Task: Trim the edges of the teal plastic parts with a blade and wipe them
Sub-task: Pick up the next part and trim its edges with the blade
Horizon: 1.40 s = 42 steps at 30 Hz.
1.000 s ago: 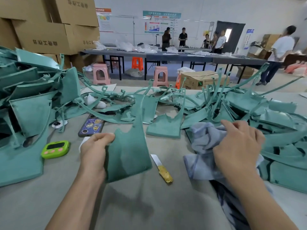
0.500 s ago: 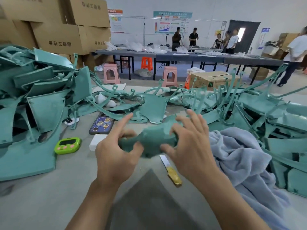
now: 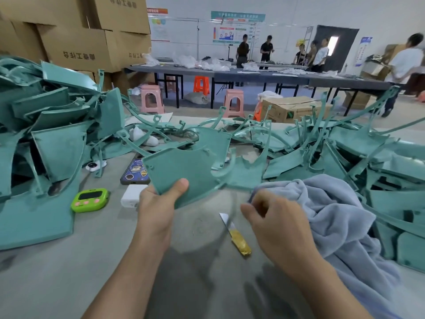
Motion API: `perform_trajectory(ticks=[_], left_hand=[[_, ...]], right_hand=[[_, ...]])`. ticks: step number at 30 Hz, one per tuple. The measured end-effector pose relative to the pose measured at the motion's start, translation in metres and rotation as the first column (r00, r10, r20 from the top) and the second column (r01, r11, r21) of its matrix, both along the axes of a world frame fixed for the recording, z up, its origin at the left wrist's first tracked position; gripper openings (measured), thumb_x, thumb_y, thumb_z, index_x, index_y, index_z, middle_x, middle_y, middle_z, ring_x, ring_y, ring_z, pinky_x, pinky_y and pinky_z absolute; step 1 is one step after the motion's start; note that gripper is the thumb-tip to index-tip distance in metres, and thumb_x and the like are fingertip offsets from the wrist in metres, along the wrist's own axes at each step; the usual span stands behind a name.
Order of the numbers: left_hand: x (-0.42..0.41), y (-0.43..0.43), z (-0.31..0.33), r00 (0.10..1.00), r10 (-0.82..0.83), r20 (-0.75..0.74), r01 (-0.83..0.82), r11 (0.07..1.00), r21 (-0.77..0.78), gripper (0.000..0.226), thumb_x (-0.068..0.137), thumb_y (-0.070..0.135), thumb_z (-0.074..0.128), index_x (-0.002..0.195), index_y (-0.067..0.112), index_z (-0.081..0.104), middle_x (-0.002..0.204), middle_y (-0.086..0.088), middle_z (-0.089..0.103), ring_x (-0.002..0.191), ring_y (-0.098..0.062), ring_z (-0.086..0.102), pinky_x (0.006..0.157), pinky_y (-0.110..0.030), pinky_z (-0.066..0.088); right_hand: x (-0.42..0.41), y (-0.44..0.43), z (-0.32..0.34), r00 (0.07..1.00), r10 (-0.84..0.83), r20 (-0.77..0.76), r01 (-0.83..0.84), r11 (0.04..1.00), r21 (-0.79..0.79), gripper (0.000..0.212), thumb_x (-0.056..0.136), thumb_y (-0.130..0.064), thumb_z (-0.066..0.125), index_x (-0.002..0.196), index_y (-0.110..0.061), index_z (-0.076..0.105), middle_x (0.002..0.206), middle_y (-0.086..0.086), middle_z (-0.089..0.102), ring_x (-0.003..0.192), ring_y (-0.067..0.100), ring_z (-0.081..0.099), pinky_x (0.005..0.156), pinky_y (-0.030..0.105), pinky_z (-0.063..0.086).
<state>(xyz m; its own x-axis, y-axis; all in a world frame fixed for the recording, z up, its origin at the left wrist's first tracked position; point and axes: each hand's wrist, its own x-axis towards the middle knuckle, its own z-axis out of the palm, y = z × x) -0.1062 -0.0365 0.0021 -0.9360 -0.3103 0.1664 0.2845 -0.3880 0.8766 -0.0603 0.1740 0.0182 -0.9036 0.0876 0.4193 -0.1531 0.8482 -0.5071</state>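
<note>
flat fan-shaped teal plastic panel [image 3: 184, 171] held tilted above the bench [image 3: 69, 272], near corner pinched by left hand [image 3: 158, 203]. gold-handled short blade [image 3: 234, 233] lies on bench below it. grey-blue fleece cloth [image 3: 322, 215] bunched at right. loose teal parts [image 3: 53, 139] heaped around.

The grey table [image 3: 57, 284] bears heaped teal parts [image 3: 59, 155], a blade [image 3: 234, 233], cloth [image 3: 333, 215], timer [image 3: 90, 200] and phone [image 3: 135, 171].

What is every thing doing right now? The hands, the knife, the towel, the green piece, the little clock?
left hand, gripping the teal part by its lower corner, thumb on top.
teal part, held up off the table, tilted.
right hand, fingers curled, blurred; whether it holds anything is unclear.
blade, lying flat on the table, not held.
cloth, crumpled in a heap.
green timer, face up, screen dark.
</note>
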Motion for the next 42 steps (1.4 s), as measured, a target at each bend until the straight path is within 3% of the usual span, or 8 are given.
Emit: perform_trajectory(ticks=[3,9,19,24,28,32,38,42], left_hand=[[-0.005,-0.003,-0.001,0.997,0.071,-0.031,-0.074,0.988,-0.132,0.033,0.087,-0.006,0.070,0.083,0.025,0.083,0.090,0.008,0.079,0.082,-0.004,0.075,0.068,-0.014,0.055],[-0.001,-0.005,-0.014,0.998,0.007,-0.066,-0.041,0.847,-0.531,0.041,0.083,-0.004,0.076,0.069,0.034,0.078,0.074,0.020,0.074,0.065,0.006,0.063,0.061,-0.010,0.048],[-0.006,-0.008,-0.022,0.999,-0.016,-0.029,-0.008,0.743,-0.670,0.047,0.086,-0.005,0.070,0.076,0.040,0.072,0.066,0.027,0.065,0.063,0.007,0.055,0.062,-0.012,0.043],[-0.004,-0.010,-0.022,1.000,-0.009,-0.023,-0.009,0.735,-0.678,0.053,0.087,-0.001,0.071,0.071,0.050,0.074,0.066,0.027,0.065,0.062,0.006,0.054,0.061,-0.015,0.045],[0.004,-0.006,-0.024,0.999,0.019,-0.049,-0.050,0.663,-0.747,0.040,0.089,0.005,0.071,0.082,0.045,0.070,0.052,0.026,0.051,0.052,0.005,0.043,0.051,-0.013,0.035],[0.012,0.004,-0.016,0.994,0.001,-0.109,-0.086,0.621,-0.779,0.041,0.090,0.008,0.071,0.093,0.049,0.064,0.080,0.034,0.067,0.052,0.015,0.047,0.051,-0.002,0.033],[0.016,0.008,-0.015,0.989,0.037,-0.146,-0.140,0.574,-0.807,0.043,0.093,0.013,0.071,0.100,0.054,0.059,0.086,0.034,0.064,0.058,0.018,0.052,0.055,0.001,0.035],[0.010,0.007,-0.018,0.994,0.057,-0.094,-0.109,0.629,-0.769,0.046,0.091,0.015,0.071,0.098,0.060,0.063,0.057,0.024,0.059,0.053,0.006,0.049,0.051,-0.009,0.037]], right_hand=[[0.015,0.003,-0.006,0.930,-0.026,0.367,-0.070,0.967,0.245,0.050,0.087,-0.064,0.053,0.069,-0.017,0.053,0.063,-0.001,0.055,0.061,0.014,0.051,0.051,0.029,0.032],[0.017,-0.005,-0.008,0.872,0.023,0.489,-0.206,0.923,0.324,0.018,0.095,-0.039,0.054,0.090,-0.022,0.057,0.089,-0.006,0.061,0.080,0.019,0.053,0.069,0.034,0.043],[0.010,-0.003,-0.015,0.898,0.140,0.417,-0.262,0.932,0.250,0.014,0.091,-0.037,0.059,0.086,-0.031,0.048,0.093,-0.011,0.050,0.085,0.012,0.050,0.073,0.030,0.042],[0.002,0.012,-0.010,0.851,0.219,0.478,-0.342,0.921,0.187,0.027,0.086,-0.019,0.068,0.069,-0.027,0.049,0.067,-0.010,0.053,0.060,0.007,0.042,0.058,0.021,0.037],[0.006,0.027,0.008,0.814,0.428,0.394,-0.380,0.904,-0.198,0.033,0.086,-0.004,0.074,0.073,-0.030,0.059,0.062,-0.015,0.058,0.057,0.001,0.044,0.058,0.016,0.037],[0.012,0.005,0.016,0.872,0.490,0.007,-0.366,0.660,-0.656,0.025,0.093,0.006,0.065,0.084,-0.017,0.067,0.081,0.010,0.076,0.063,0.019,0.066,0.063,0.022,0.048],[0.022,-0.023,-0.003,0.927,0.374,-0.015,-0.332,0.805,-0.492,0.022,0.093,-0.009,0.071,0.076,-0.022,0.074,0.065,0.001,0.072,0.064,0.019,0.069,0.067,0.029,0.055],[0.015,-0.012,-0.008,0.989,0.145,0.037,-0.114,0.890,-0.442,0.030,0.093,-0.020,0.070,0.063,-0.020,0.068,0.051,0.000,0.064,0.046,0.012,0.056,0.048,0.023,0.042]])
